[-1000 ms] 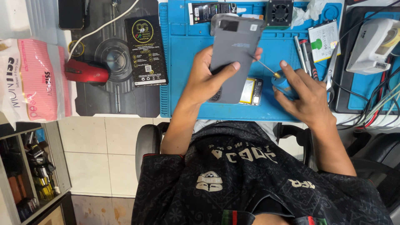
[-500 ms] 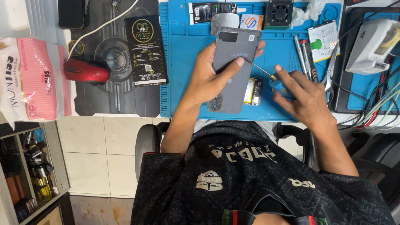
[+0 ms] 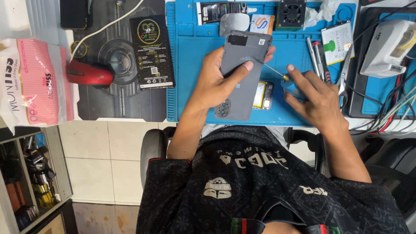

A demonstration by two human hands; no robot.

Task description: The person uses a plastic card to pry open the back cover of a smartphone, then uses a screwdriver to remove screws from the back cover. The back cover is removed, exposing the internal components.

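My left hand [image 3: 216, 82] grips a grey phone back cover [image 3: 243, 73] by its edges, thumb across the middle, tilted above the blue work mat [image 3: 195, 86]. The camera cutouts sit at the cover's lower end. My right hand [image 3: 314, 97] is closed around a blue-handled screwdriver [image 3: 289, 84]; its thin metal shaft points left and its tip meets the cover near my thumb. A small part with a yellow face [image 3: 263, 94] lies on the mat between the two hands, partly hidden behind the cover.
On the mat's far edge lie a black tube [image 3: 219, 8], a small fan [image 3: 292, 12], tweezers and pens [image 3: 318, 54] and a flat white battery [image 3: 337, 41]. A red mouse [image 3: 89, 74] and black box [image 3: 151, 52] lie left; a pink tissue pack [image 3: 37, 84] lies further left. Cables are tangled right.
My left hand has turned and lowered the grey cover so its camera end points toward me. The right hand has brought the screwdriver tip up against it.
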